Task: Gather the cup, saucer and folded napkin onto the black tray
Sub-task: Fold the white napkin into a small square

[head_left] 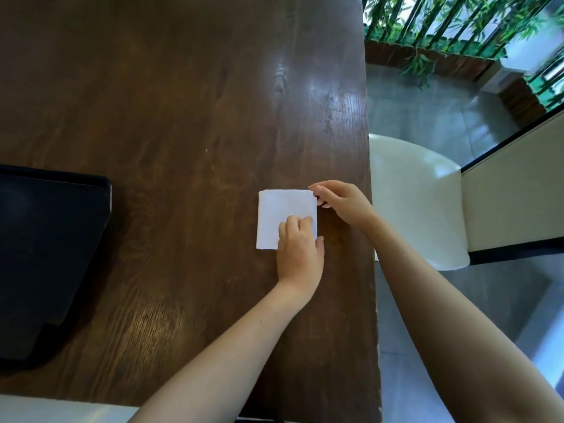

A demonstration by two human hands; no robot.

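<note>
Dark wood table (183, 87), white chair (418, 203), bamboo (457, 22)

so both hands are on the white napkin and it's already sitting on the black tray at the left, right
Not quite. The napkin is not on the tray; it lies on the table, well to the tray's right. The rest holds in the head view: the left hand rests on it and the right hand pinches its far right corner.

White folded napkin (282, 213) flat; black tray (45, 257) left.

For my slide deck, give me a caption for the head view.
Both hands on the folded napkin on the wooden table, black tray waiting at left.
</note>
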